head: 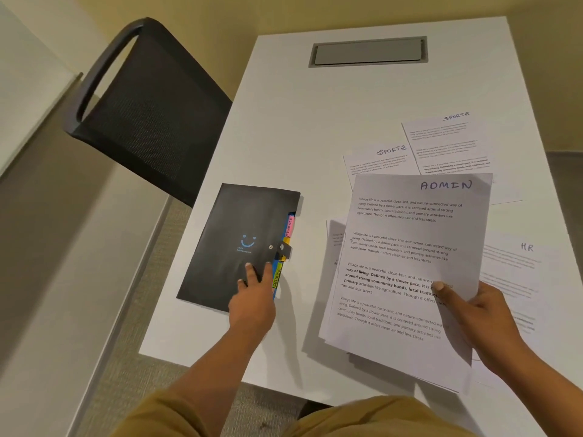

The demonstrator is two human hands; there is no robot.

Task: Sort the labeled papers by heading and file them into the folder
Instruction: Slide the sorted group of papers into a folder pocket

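1. Your black folder (243, 244) lies shut on the white table (293, 121), left of centre in the frame, with its snap strap fastened at the right edge. Coloured index tabs (285, 247) stick out along that edge: pink at the top, then yellow, blue and green; the lettering on them is too small to read with certainty.
2. Your left hand (252, 298) rests on the folder's lower right corner, fingers spread flat on the cover and gripping nothing.
3. Your right hand (479, 316), at lower right, grips a sheaf of printed sheets lifted off the table, thumb on the front. The top one is the ADMIN paper (407, 263).
4. Behind the sheaf, toward upper right, two SPORTS papers (441, 143) lie overlapping on the table.
5. At the right edge an HR paper (517, 266) lies flat, partly hidden by your sheaf.
6. A grey cable hatch (368, 52) sits in the table near the top, and a black mesh chair (142, 102) stands at upper left.
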